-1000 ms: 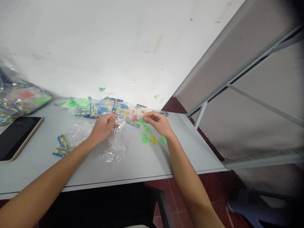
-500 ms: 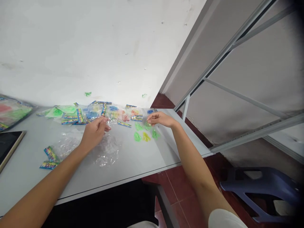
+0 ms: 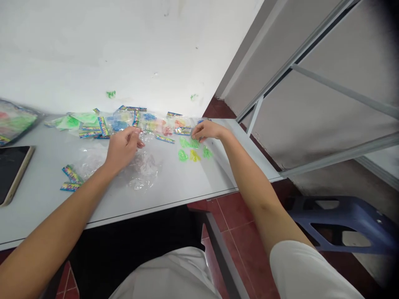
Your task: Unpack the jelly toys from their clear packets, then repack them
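Note:
My left hand (image 3: 123, 146) rests on the white table (image 3: 174, 187) with its fingers curled in a pinch over a crumpled clear plastic bag (image 3: 140, 170). My right hand (image 3: 207, 129) is further right, fingers pinched together just above a few small green and yellow jelly pieces (image 3: 193, 154) lying loose on the table. What either pinch holds is too small to make out. A row of small clear packets with colourful header cards (image 3: 137, 122) lies along the wall beyond both hands.
A tablet with a dark screen (image 3: 14, 170) lies at the left edge. Two loose header cards (image 3: 71, 179) sit near my left forearm. A full bag of packets (image 3: 14, 124) is at far left. A blue plastic stool (image 3: 343, 224) and a metal frame (image 3: 311, 83) stand at the right.
The view has tilted down, bringing my lap into sight. Both hands stay in nearly the same places on the table, the right one a little lower over the jelly pieces.

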The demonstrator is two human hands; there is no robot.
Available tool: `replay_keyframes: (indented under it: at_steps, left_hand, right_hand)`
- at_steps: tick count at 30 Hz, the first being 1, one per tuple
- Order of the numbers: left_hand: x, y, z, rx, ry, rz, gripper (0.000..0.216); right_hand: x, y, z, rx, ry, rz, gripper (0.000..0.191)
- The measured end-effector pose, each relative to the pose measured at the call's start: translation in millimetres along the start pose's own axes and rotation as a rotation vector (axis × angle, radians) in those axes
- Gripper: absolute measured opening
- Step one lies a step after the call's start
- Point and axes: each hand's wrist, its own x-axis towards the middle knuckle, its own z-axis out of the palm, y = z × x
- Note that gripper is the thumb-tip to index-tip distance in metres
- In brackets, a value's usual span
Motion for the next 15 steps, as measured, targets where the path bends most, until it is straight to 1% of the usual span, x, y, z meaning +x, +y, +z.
replay_keyframes:
  at_steps: [3,5,7,10,11,13,15]
  left_hand:
    - [0.9,2.0,-2.8,0.050,-0.002,0.000,0.036]
    - [2.1,6.2,-8.7,0.102,-0.052,0.004,0.035]
    - [3.0,13.1,-17.5,0.161,-0.185,-0.006,0.035]
    - [2.7,26.5,-31.8,0.168,-0.480,-0.089,0.030]
    - [2.3,30.8,-35.8,0.146,-0.553,-0.118,0.028]
    - [1.4,37.6,-42.1,0.099,-0.629,-0.152,0.027]
    - [0.7,40.3,-45.2,0.071,-0.644,-0.159,0.027]
  right_hand:
    - [0.8,-2.1,1.4,-0.064,0.041,-0.019,0.014]
    - [3.1,-3.8,4.8,-0.081,0.108,-0.039,0.011]
    - [6.3,-6.7,11.3,-0.105,0.231,-0.100,0.007]
    - [12.1,-12.7,24.7,-0.207,0.455,-0.212,0.010]
    - [14.4,-14.7,29.3,-0.236,0.500,-0.232,0.011]
    - [19.6,-18.4,37.7,-0.296,0.541,-0.250,0.018]
    - [25.4,-21.7,46.5,-0.353,0.555,-0.274,0.023]
